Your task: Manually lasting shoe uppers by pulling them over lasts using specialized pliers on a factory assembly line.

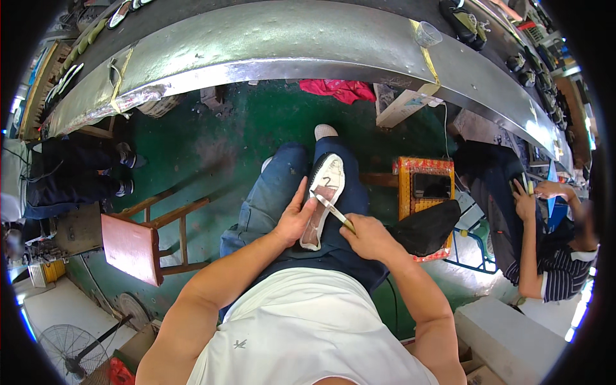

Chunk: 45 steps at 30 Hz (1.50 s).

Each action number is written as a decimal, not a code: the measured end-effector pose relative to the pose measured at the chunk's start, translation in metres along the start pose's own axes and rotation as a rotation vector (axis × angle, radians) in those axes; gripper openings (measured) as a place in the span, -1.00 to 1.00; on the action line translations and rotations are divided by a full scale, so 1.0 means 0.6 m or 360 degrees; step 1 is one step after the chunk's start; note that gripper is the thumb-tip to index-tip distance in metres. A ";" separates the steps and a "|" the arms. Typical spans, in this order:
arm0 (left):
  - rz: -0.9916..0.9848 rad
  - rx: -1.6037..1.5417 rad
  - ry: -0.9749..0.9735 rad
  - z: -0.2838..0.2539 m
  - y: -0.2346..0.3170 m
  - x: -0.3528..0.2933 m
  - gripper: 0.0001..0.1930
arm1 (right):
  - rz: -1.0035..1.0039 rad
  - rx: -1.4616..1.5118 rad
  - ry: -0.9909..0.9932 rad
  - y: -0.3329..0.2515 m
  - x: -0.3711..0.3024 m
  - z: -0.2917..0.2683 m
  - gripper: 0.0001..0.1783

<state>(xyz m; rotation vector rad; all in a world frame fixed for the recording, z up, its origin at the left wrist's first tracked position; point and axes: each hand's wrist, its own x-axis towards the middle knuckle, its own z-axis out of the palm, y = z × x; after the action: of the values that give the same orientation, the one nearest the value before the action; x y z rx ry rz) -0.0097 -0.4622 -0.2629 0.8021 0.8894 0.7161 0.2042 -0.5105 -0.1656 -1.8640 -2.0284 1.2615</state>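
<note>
An unsoled shoe (313,226) rests across my thighs with its underside up and its toe pointing away from me. It has a white rim around a brownish middle, and dark stitching or edging runs along its toe side. My left hand (295,215) grips it from the left side, with the thumb near its middle. In my right hand (370,237) is a slim tool with a pale shaft (335,213) and a yellowish end. Its tip touches or hovers just over the shoe's underside; whether it is a brush or a blade I cannot tell.
A metal-edged conveyor bench (256,42) curves across the front, with a clear cup (427,34) and shoes on it. A wooden stool (131,247) lies to the left. At right, a phone (432,186) sits on a patterned stool beside a black cloth (427,231); a co-worker (545,256) sits beyond.
</note>
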 end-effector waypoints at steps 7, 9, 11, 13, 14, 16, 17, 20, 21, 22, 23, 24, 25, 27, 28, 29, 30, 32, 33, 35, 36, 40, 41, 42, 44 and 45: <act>0.0060 0.0341 0.0148 0.010 -0.015 0.000 -0.26 | 0.0338 0.1096 -0.0210 0.041 0.010 0.059 -0.78; 0.0294 0.0765 0.0150 0.012 -0.004 -0.007 -0.33 | 0.0339 0.1297 -0.0221 0.050 0.004 0.072 -0.79; 0.0557 0.0998 0.0149 0.005 -0.003 -0.009 -0.36 | 0.0476 0.1615 -0.0375 0.045 -0.001 0.057 -0.80; 0.0823 0.1223 0.0136 0.003 0.006 -0.011 -0.39 | 0.0521 0.1760 -0.0461 0.057 -0.004 0.058 -0.78; 0.0825 0.1423 0.0105 0.004 0.013 -0.013 -0.41 | 0.0567 0.1902 -0.0549 0.063 -0.007 0.057 -0.75; 0.0825 0.1618 0.0079 0.010 0.027 -0.017 -0.43 | 0.0565 0.1946 -0.0645 0.077 -0.008 0.039 -0.74; 0.0739 0.1676 0.0061 0.013 0.033 -0.018 -0.43 | 0.0560 0.1988 -0.0746 0.077 -0.008 0.022 -0.73; 0.0530 0.1797 -0.0008 0.018 0.051 -0.012 -0.44 | 0.0639 0.1618 -0.0600 0.067 -0.043 -0.030 -0.67; 0.0402 0.1865 -0.0070 0.020 0.055 -0.014 -0.44 | 0.0642 0.1612 -0.0608 0.057 -0.041 -0.034 -0.67; 0.0398 0.1862 -0.0073 0.028 0.063 -0.020 -0.44 | 0.0559 0.1410 -0.0345 0.045 -0.033 -0.036 -0.63; 0.0279 0.1902 -0.0113 0.036 0.075 -0.023 -0.42 | 0.0472 0.1201 -0.0082 0.035 -0.020 -0.039 -0.58; 0.0160 0.1941 -0.0154 0.042 0.080 -0.023 -0.39 | 0.0476 0.1201 -0.0075 0.027 -0.004 -0.036 -0.58; 0.0162 0.1939 -0.0145 0.038 0.063 -0.023 -0.39 | 0.0299 0.0859 0.0000 0.018 0.018 -0.030 -0.54; 0.0584 0.1676 0.0182 0.025 0.015 -0.023 -0.28 | 0.0114 0.0400 0.0093 0.025 0.056 -0.012 -0.49; 0.0582 0.1671 0.0182 0.026 0.012 -0.023 -0.28 | 0.0117 0.0396 0.0089 0.017 0.057 -0.018 -0.49; 0.0466 0.1452 0.0207 0.028 0.013 -0.025 -0.24 | 0.0070 0.0398 0.0104 0.002 0.052 -0.031 -0.50; 0.0351 0.1231 0.0231 0.030 0.012 -0.028 -0.19 | 0.0022 0.0399 0.0117 -0.008 0.049 -0.035 -0.51; 0.0272 0.1182 0.0248 0.024 0.007 -0.022 -0.10 | -0.0252 0.0178 0.0349 -0.007 0.029 -0.004 -0.56; 0.0215 0.1192 0.0137 0.017 0.009 -0.020 -0.06 | -0.0246 -0.0110 0.0185 -0.004 0.025 0.008 -0.59; 0.0159 0.1202 0.0018 -0.006 0.014 -0.026 -0.02 | -0.0196 -0.0126 0.0159 0.006 0.012 0.020 -0.58; 0.0041 0.1034 -0.0182 -0.025 0.020 -0.032 0.01 | -0.0148 -0.0139 0.0138 0.010 0.010 0.022 -0.58; -0.0282 0.0626 -0.0569 -0.041 0.035 -0.064 0.11 | -0.0068 -0.0051 -0.0007 -0.027 0.000 -0.009 -0.55; -0.0238 0.0718 -0.0565 -0.042 0.035 -0.064 0.10 | -0.0138 0.0056 0.0096 -0.039 -0.008 -0.007 -0.55; -0.0192 0.0811 -0.0562 -0.042 0.034 -0.065 0.09 | -0.0140 0.0056 0.0093 -0.040 -0.016 0.009 -0.55; -0.0143 0.0954 -0.0551 -0.038 0.032 -0.062 0.09 | -0.0418 0.0011 0.0406 -0.030 -0.028 0.039 -0.56; -0.0095 0.1100 -0.0536 -0.038 0.032 -0.061 0.09 | -0.0190 -0.0258 0.0091 -0.025 -0.026 0.042 -0.59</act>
<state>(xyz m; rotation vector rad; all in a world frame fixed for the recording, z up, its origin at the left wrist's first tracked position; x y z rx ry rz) -0.0496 -0.4753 -0.2418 1.4527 0.8490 0.1909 0.1816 -0.5349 -0.1659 -1.7897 -2.2336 1.0308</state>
